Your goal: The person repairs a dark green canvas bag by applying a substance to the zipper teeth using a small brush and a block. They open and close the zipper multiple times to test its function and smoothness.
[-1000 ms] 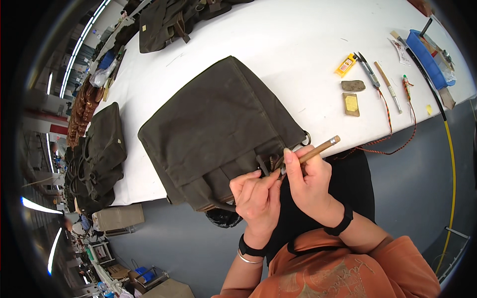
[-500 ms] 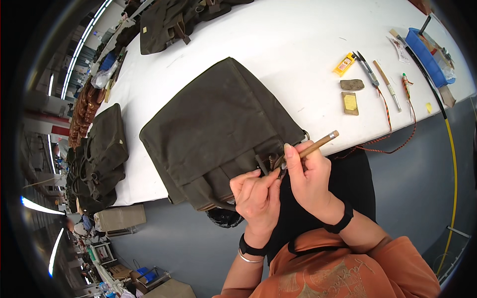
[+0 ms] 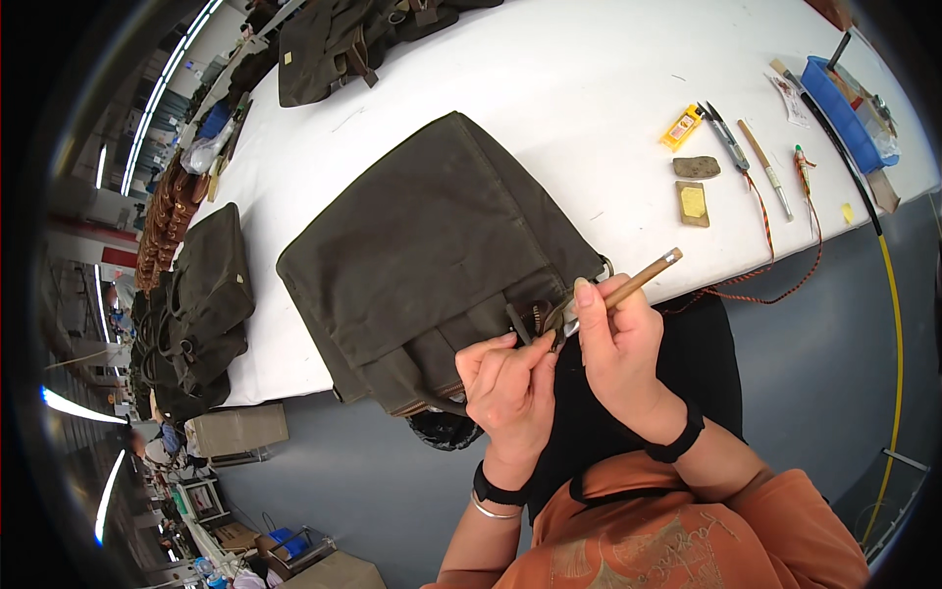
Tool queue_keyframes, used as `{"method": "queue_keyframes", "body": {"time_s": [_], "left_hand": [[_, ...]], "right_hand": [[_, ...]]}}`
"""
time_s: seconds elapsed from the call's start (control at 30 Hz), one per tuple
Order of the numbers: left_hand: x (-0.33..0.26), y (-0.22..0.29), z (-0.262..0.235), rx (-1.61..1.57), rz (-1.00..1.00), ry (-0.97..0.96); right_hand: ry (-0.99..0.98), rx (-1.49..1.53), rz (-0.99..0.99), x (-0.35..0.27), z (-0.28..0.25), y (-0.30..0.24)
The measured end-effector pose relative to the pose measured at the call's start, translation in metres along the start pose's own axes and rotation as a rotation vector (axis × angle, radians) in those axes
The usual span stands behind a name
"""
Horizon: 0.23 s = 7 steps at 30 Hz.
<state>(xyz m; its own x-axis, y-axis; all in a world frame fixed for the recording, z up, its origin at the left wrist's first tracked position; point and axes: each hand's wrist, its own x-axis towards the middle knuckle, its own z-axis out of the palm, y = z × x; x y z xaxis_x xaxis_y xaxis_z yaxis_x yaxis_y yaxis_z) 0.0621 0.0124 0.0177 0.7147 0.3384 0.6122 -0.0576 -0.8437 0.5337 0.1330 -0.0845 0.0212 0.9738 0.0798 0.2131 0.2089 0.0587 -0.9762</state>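
Observation:
A dark olive fabric bag (image 3: 422,245) lies tilted on the white table, its strap and brass-coloured zip hanging past the near edge. My left hand (image 3: 510,393) is closed at the bag's near right corner, pinching the fabric beside the zip end. A slim wooden-handled tool (image 3: 645,277) with a metal tip slants up to the right in my right hand (image 3: 623,358). Its tip points at the corner by my left fingertips; whether it touches the fabric is hidden.
On the white table (image 3: 599,108) to the right are thread snips (image 3: 723,137) on a cord, a yellow packet (image 3: 681,128), two small blocks (image 3: 691,204), a wooden-handled tool (image 3: 765,169) and a blue tray (image 3: 846,118). More dark bags (image 3: 201,294) lie left and at the far side.
My right hand has shifted slightly right and drawn the tool back a little from the bag's corner, showing more of the metal tip. My left hand and the bag are nearly still.

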Motion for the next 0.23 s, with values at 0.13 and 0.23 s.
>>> {"method": "queue_keyframes", "body": {"time_s": [0.13, 0.23], "left_hand": [[0.0014, 0.0032, -0.0002, 0.006, 0.000, -0.002], [0.0011, 0.0013, -0.0003, 0.007, 0.014, -0.004]], "right_hand": [[-0.001, 0.012, -0.064, -0.0047, 0.0050, 0.0053], [-0.010, -0.057, -0.107, -0.0074, 0.0015, 0.0035]]}}
